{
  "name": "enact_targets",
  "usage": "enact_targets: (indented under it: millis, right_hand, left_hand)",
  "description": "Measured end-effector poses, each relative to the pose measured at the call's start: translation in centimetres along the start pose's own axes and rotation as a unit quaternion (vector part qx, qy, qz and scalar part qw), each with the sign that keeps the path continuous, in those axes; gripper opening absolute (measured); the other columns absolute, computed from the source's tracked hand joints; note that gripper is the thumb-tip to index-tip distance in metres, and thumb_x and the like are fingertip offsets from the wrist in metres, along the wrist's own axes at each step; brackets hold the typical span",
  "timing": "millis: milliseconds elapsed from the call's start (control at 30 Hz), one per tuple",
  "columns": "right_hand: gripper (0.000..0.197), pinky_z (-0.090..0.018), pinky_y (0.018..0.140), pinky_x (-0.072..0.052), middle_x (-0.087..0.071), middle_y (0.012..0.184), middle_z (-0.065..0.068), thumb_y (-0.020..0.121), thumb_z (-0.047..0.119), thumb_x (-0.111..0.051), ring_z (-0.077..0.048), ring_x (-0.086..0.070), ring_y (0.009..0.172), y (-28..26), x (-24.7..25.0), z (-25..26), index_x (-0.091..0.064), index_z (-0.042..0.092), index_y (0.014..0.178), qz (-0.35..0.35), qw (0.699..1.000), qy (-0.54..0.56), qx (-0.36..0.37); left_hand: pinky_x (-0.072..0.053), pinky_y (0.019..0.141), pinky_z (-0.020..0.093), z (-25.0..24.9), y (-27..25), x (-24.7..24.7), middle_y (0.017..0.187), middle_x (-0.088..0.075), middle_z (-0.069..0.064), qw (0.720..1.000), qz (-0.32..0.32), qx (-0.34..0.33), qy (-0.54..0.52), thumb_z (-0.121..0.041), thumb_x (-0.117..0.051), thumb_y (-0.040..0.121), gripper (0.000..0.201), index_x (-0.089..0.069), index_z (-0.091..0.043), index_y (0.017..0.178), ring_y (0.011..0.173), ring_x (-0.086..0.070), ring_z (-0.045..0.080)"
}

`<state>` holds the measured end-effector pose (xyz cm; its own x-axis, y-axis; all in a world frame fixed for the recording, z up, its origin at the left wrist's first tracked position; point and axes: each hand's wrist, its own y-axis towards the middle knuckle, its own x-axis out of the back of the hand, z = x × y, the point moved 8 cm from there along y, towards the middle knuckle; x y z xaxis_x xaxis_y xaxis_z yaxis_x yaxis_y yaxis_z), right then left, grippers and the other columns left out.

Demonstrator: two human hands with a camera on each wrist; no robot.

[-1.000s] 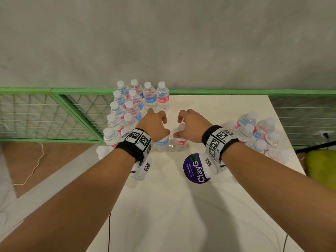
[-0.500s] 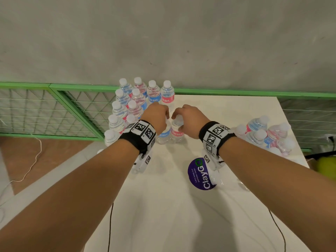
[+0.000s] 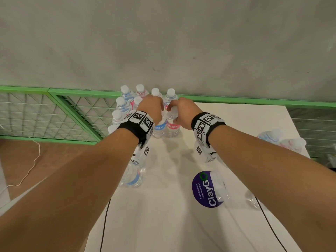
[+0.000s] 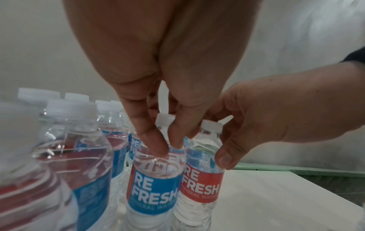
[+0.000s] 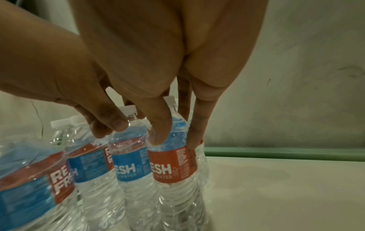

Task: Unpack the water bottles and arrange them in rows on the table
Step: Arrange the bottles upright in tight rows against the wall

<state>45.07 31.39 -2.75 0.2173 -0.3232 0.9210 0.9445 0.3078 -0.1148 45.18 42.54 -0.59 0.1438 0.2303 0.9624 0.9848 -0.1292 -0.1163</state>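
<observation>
Two small clear water bottles stand upright and touching at the centre of the head view, on the white counter. The blue-labelled bottle is on the left, the red-labelled bottle on the right; both have white caps and "REFRESH" in white letters. Just behind them and to the upper left, more upright bottles stand close together in rows. At the right edge of the frame lies a loose cluster of bottles. One blue-labelled bottle stands apart at lower left.
</observation>
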Motion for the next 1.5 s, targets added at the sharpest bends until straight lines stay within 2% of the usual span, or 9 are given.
enact_targets:
  millis: [200, 333, 767, 867, 933, 1100, 1300, 1400, 1500]
  right_hand:
    - [0.045, -0.023, 0.081, -0.035, -0.056, 0.120, -0.011, 0.074, 0.014, -0.075, -0.028, -0.057, 0.106, 1.9, -0.5, 0.1, -0.063, 0.023, 0.117, 0.002, 1.000, -0.003, 0.004]
    - [0.051, -0.023, 0.083, -0.039, -0.045, 0.118, -0.011, 0.074, 0.012, -0.077, -0.028, -0.056, 0.096, 2.5, -0.6, -0.4, -0.061, 0.026, 0.121, 0.003, 1.000, 0.003, -0.012]
    - [0.057, -0.029, 0.090, -0.045, -0.045, 0.125, -0.011, 0.075, 0.014, -0.080, -0.030, -0.058, 0.102, 2.7, -0.5, 0.0, -0.059, 0.024, 0.126, 0.013, 1.000, -0.005, -0.019]
    - [0.068, -0.030, 0.093, -0.044, -0.046, 0.128, -0.012, 0.074, 0.017, -0.081, -0.030, -0.057, 0.108, 1.8, -0.1, 0.0, -0.052, 0.023, 0.135, 0.015, 1.000, 0.007, -0.016]
    - [0.079, -0.030, 0.093, -0.043, -0.048, 0.130, -0.013, 0.073, 0.020, -0.082, -0.029, -0.056, 0.113, 0.5, 0.7, -0.4, -0.043, 0.023, 0.141, 0.008, 0.998, 0.049, -0.030]
    - [0.055, -0.023, 0.082, -0.040, -0.059, 0.119, -0.003, 0.077, 0.036, -0.078, -0.020, -0.059, 0.104, -5.5, 4.8, -3.2, -0.058, 0.023, 0.127, -0.014, 0.988, 0.125, -0.088]
    - [0.034, -0.022, 0.064, -0.045, -0.066, 0.096, 0.011, 0.082, 0.048, -0.070, -0.009, -0.063, 0.079, -18.7, 10.5, -7.0, -0.063, 0.032, 0.111, -0.001, 0.978, 0.169, -0.124]
    - [0.025, -0.026, 0.059, -0.051, -0.067, 0.088, 0.012, 0.082, 0.048, -0.070, -0.015, -0.067, 0.065, -25.6, 12.7, -9.1, -0.063, 0.037, 0.103, -0.014, 0.970, 0.192, -0.150]
    - [0.024, -0.020, 0.059, -0.044, -0.066, 0.086, 0.012, 0.082, 0.048, -0.069, -0.005, -0.063, 0.068, -31.6, 13.3, -12.2, -0.062, 0.037, 0.102, -0.029, 0.968, 0.165, -0.186]
  left_hand:
    - [-0.042, 0.076, 0.029, 1.2, 1.3, -0.1, 0.117, -0.055, 0.013, 1.000, 0.003, 0.014, -0.008, -0.008, -0.064, 0.086, 0.026, -0.064, -0.017, 0.110, 0.101, -0.060, 0.028]
    - [-0.044, 0.082, 0.030, 1.5, 1.9, -0.2, 0.121, -0.051, 0.015, 1.000, 0.006, 0.015, 0.005, -0.009, -0.064, 0.086, 0.030, -0.062, -0.016, 0.115, 0.104, -0.059, 0.029]
    - [-0.045, 0.080, 0.032, 1.9, 2.1, -0.4, 0.125, -0.045, 0.013, 0.999, 0.019, 0.040, 0.010, -0.005, -0.062, 0.086, 0.039, -0.056, -0.017, 0.123, 0.100, -0.059, 0.030]
    - [-0.045, 0.077, 0.032, 1.8, 1.1, -0.6, 0.129, -0.040, 0.014, 0.998, 0.036, 0.043, 0.000, -0.006, -0.062, 0.084, 0.053, -0.047, -0.019, 0.133, 0.090, -0.056, 0.028]
    - [-0.050, 0.084, 0.038, 1.7, 0.3, -0.2, 0.129, -0.038, 0.012, 0.999, 0.034, 0.039, -0.017, -0.013, -0.065, 0.082, 0.059, -0.043, -0.023, 0.136, 0.096, -0.057, 0.030]
    - [-0.049, 0.093, 0.041, -0.9, -1.9, 2.1, 0.123, -0.046, 0.010, 0.996, -0.004, 0.017, -0.091, -0.031, -0.069, 0.081, 0.048, -0.053, -0.021, 0.125, 0.100, -0.059, 0.030]
    - [-0.043, 0.071, 0.020, -11.0, -7.8, 2.1, 0.103, -0.064, -0.010, 0.979, 0.041, -0.115, -0.164, -0.036, -0.070, 0.086, 0.027, -0.063, -0.025, 0.110, 0.081, -0.059, 0.004]
    - [-0.045, 0.068, 0.018, -16.3, -11.8, 1.1, 0.099, -0.064, -0.012, 0.957, 0.029, -0.176, -0.229, -0.029, -0.070, 0.086, 0.018, -0.065, -0.026, 0.103, 0.070, -0.059, 0.004]
    - [-0.047, 0.070, 0.014, -21.2, -16.0, -1.1, 0.100, -0.060, -0.010, 0.924, 0.001, -0.236, -0.301, -0.016, -0.069, 0.087, 0.016, -0.065, -0.026, 0.099, 0.074, -0.061, 0.007]
